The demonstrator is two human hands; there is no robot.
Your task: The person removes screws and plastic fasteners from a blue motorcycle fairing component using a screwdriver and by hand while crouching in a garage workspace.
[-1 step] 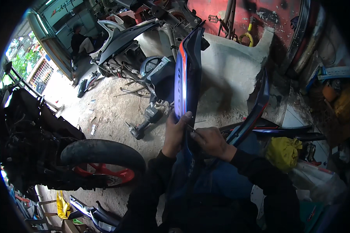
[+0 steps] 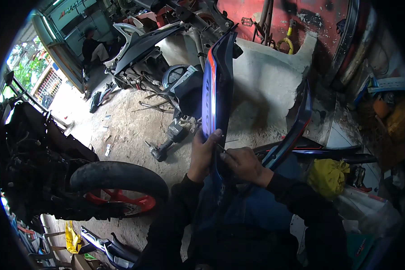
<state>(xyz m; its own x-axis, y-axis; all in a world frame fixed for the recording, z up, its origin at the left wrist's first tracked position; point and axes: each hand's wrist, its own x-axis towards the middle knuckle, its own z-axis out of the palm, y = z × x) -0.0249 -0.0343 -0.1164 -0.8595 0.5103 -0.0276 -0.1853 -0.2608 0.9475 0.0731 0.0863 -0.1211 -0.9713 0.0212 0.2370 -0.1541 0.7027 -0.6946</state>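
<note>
A long blue-purple motorcycle body panel [image 2: 210,90] with a red-orange stripe stands lengthwise in front of me, its narrow tip pointing away. My left hand [image 2: 201,155] is closed around the panel's lower part, thumb on its edge. Close beside it, my right hand [image 2: 246,164] pinches a thin dark rod-like tool [image 2: 220,148] against the panel's inner side. What the tool's tip touches is hard to make out. The panel's near end runs down over my lap. To the right, a second curved dark blue panel [image 2: 297,123] with red trim leans upward.
A cordless power tool [image 2: 168,141] lies on the concrete floor. At left stands a motorcycle with a black tyre [image 2: 117,173] and red rim. A partly stripped motorcycle [image 2: 139,58] is ahead, a yellow bag [image 2: 329,177] at right. Another person [image 2: 93,47] sits far back.
</note>
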